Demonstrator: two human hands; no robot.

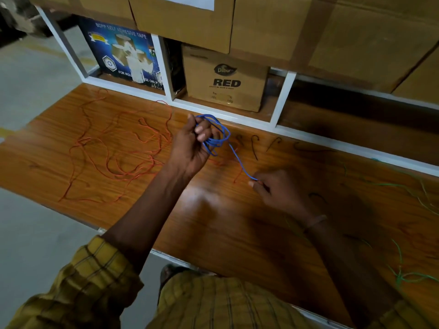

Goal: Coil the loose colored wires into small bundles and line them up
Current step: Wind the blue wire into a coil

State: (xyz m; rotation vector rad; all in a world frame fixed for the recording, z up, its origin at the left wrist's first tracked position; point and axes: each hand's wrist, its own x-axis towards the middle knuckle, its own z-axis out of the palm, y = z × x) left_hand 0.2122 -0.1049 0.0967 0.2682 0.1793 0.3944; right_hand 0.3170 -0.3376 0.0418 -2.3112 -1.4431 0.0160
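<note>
A: Status of coiling?

B: Blue wire (pixel 215 134) partly looped in the left hand (pixel 192 148), fingers curled round the loops above the worktop (pixel 213 222); right hand (pixel 273 186) pinches its free tail, drawn taut.

A: Remaining?

B: Orange wire (pixel 123 150) lies loose at left; green wire (pixel 408 276) loose at right; no finished bundle visible; lining up not yet begun.

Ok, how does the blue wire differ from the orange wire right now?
The blue wire is held off the table, while the orange wire lies flat on the table. The blue wire is mostly looped into a coil in the left hand, its tail pinched by the right hand; the orange wire sprawls loose and uncoiled, touched by neither hand. Both are thin, flexible wires.
</note>
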